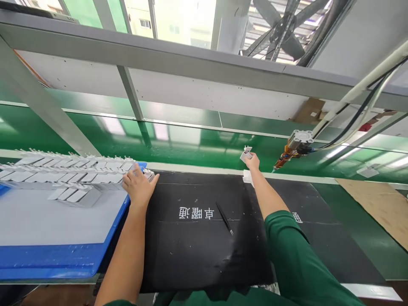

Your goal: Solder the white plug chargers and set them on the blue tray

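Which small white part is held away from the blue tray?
The part in the right hand, over the green belt; the rows sit on the tray.

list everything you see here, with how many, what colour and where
small parts: many, white, rows on tray
tray: one, blue, left
matting: piece count unclear, black with white lettering, middle to right
tweezers: one, black, on matting
held part: one, white, in right hand
hanging tool: one, orange and silver, right
cardboard sheet: one, brown, far right
green surface: one visible stretch, green, behind matting
fan: one, dark, top right
hands: two, bare; left at tray's right edge, right beyond matting
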Motion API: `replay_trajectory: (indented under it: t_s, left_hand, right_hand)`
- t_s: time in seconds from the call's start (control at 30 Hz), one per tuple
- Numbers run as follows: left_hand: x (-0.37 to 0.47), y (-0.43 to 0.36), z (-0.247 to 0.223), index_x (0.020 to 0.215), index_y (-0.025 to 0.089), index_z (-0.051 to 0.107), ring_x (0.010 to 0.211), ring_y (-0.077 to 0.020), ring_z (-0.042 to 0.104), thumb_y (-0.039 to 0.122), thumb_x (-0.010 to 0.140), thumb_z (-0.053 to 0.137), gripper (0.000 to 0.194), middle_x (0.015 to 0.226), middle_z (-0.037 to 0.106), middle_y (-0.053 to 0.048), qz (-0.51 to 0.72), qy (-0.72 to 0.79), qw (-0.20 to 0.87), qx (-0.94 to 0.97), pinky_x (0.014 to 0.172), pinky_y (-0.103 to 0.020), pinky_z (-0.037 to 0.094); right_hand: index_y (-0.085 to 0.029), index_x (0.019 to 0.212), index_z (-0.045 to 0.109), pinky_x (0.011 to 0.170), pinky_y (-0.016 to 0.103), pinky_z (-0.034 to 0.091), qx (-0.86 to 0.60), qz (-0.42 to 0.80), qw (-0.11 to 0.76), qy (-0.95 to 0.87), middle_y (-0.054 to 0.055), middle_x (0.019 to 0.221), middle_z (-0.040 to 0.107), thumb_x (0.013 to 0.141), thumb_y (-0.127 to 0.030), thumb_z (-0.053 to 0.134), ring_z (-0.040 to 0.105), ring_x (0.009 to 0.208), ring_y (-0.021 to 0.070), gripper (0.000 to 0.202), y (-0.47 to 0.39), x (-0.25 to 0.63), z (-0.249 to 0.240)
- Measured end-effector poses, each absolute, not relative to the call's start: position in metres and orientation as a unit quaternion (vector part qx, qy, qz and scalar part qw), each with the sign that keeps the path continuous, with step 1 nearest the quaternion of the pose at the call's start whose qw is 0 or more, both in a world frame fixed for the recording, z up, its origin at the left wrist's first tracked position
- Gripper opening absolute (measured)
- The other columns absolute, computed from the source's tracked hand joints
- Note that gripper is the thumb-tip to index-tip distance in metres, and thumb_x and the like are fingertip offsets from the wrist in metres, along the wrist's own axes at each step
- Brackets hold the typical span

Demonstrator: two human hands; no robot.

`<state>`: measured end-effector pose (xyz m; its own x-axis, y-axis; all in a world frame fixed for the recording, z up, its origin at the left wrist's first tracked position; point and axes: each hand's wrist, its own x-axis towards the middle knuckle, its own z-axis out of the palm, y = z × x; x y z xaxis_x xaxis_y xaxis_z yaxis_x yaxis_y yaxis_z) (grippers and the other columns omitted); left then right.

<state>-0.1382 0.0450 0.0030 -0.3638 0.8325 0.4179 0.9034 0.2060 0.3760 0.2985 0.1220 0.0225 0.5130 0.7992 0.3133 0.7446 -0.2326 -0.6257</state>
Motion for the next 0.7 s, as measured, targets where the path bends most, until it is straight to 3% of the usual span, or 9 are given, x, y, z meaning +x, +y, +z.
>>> replay_trajectory:
  t_s: [0.1, 0.17, 0.37, 0.47, 0.53, 0.6, 0.7]
  left_hand:
    - [-0.129, 0.041, 0.011, 0.142, 0.008, 0.043, 0.128, -0.0445, 0.038, 0.051, 0.083, 0.061, 0.076, 0.140, 0.046, -0.026, -0.381, -0.731, 0.098, -0.557, 0.104, -0.059, 0.032]
    - [-0.116, 0.037, 0.016, 0.136, 0.010, 0.051, 0.126, -0.0393, 0.043, 0.046, 0.088, 0.057, 0.060, 0.134, 0.053, -0.021, -0.416, -0.673, 0.097, -0.604, 0.106, -0.055, 0.033]
    - [-0.060, 0.015, 0.008, 0.114, 0.018, 0.063, 0.109, -0.0264, 0.056, 0.031, 0.094, 0.051, 0.027, 0.109, 0.068, -0.010, -0.388, -0.479, -0.053, -0.786, 0.100, -0.044, 0.046]
    - [-0.037, 0.000, 0.000, 0.127, 0.020, 0.056, 0.113, -0.0235, 0.057, 0.029, 0.094, 0.051, 0.035, 0.117, 0.066, -0.009, -0.373, -0.426, -0.126, -0.814, 0.099, -0.041, 0.049]
    - [-0.026, -0.009, -0.002, 0.142, 0.021, 0.042, 0.123, -0.0231, 0.054, 0.030, 0.094, 0.053, 0.051, 0.133, 0.058, -0.011, -0.369, -0.388, -0.152, -0.831, 0.103, -0.041, 0.048]
    - [-0.017, -0.017, -0.002, 0.151, 0.022, 0.030, 0.134, -0.0250, 0.045, 0.033, 0.094, 0.054, 0.063, 0.149, 0.044, -0.014, -0.362, -0.337, -0.153, -0.856, 0.109, -0.043, 0.044]
    - [-0.005, -0.024, -0.001, 0.152, 0.024, 0.030, 0.142, -0.0290, 0.036, 0.039, 0.094, 0.055, 0.065, 0.159, 0.030, -0.014, -0.337, -0.279, -0.129, -0.890, 0.112, -0.046, 0.041]
  right_hand:
    - [-0.015, 0.116, 0.060, 0.087, 0.043, 0.055, -0.751, 0.086, 0.374, -0.538, 0.008, 0.115, 0.066, 0.091, -0.036, 0.061, 0.065, 0.100, 0.0205, 0.032, 0.108, 0.284, 0.018]
    - [-0.015, 0.110, 0.061, 0.085, 0.042, 0.055, -0.723, 0.122, 0.370, -0.570, 0.008, 0.108, 0.069, 0.086, -0.035, 0.065, 0.066, 0.095, 0.0211, 0.032, 0.091, 0.272, 0.011]
    - [-0.019, 0.111, 0.057, 0.083, 0.042, 0.054, -0.638, 0.244, 0.328, -0.653, 0.009, 0.106, 0.069, 0.074, -0.033, 0.066, 0.066, 0.091, 0.0227, 0.041, 0.014, 0.241, -0.008]
    - [-0.019, 0.122, 0.054, 0.086, 0.040, 0.053, -0.596, 0.308, 0.289, -0.683, 0.010, 0.113, 0.066, 0.067, -0.035, 0.076, 0.065, 0.096, 0.0224, 0.061, -0.013, 0.236, -0.009]
    - [-0.018, 0.126, 0.052, 0.079, 0.037, 0.055, -0.573, 0.347, 0.263, -0.694, 0.007, 0.106, 0.067, 0.063, -0.033, 0.081, 0.065, 0.086, 0.0193, 0.071, -0.023, 0.232, -0.007]
    - [-0.018, 0.125, 0.053, 0.072, 0.033, 0.054, -0.556, 0.371, 0.245, -0.703, 0.002, 0.093, 0.066, 0.064, -0.029, 0.080, 0.062, 0.074, 0.0158, 0.068, -0.029, 0.227, -0.006]
    - [-0.018, 0.113, 0.057, 0.067, 0.032, 0.051, -0.543, 0.374, 0.239, -0.713, -0.001, 0.081, 0.061, 0.069, -0.030, 0.077, 0.057, 0.067, 0.0147, 0.050, -0.037, 0.213, -0.005]
